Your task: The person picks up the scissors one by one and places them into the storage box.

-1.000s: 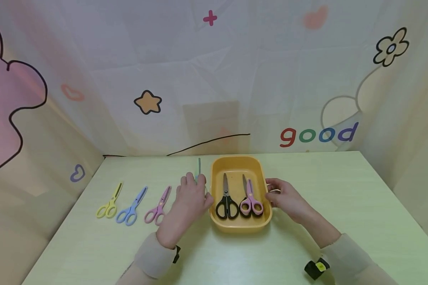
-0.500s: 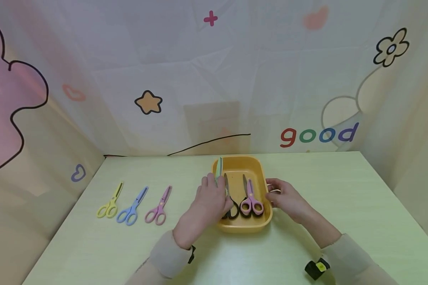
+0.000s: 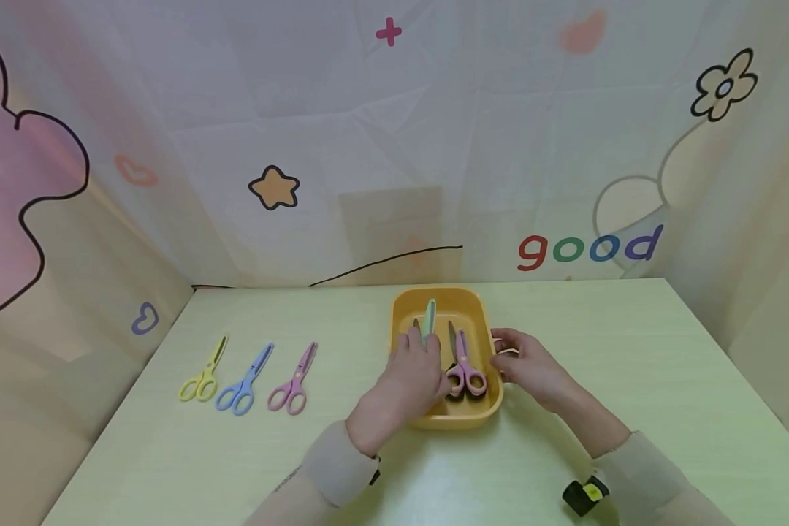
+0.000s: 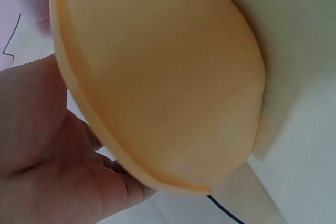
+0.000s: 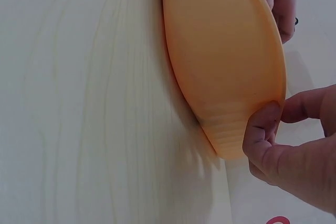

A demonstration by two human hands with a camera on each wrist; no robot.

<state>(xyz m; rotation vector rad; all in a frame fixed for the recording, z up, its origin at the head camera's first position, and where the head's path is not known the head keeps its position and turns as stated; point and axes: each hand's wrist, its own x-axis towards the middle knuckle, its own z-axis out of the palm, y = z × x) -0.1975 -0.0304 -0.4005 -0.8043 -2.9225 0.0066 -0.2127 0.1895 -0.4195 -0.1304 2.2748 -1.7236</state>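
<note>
My left hand (image 3: 416,374) is over the left side of a yellow plastic tray (image 3: 456,422), gripping light green scissors (image 3: 430,318) whose blades point away from me. The hand covers their handles and most of a black-handled pair. Pink scissors (image 3: 462,365) lie on another black-handled pair in the tray's right half. At the tray's right side, my right hand (image 3: 526,365) pinches the rim, as the right wrist view shows with the fingers (image 5: 262,140) curled at the wall. In the left wrist view the tray wall hides the left fingertips.
Left of the tray, yellow scissors (image 3: 202,372), blue scissors (image 3: 245,383) and a second pink pair (image 3: 294,383) lie in a row on the pale table (image 3: 171,467). A printed curtain (image 3: 394,146) hangs behind the table's back edge.
My left hand has carried the green scissors rightward from the table beside the tray, across its left rim, to over its inside. My right hand has stayed at the rim.
</note>
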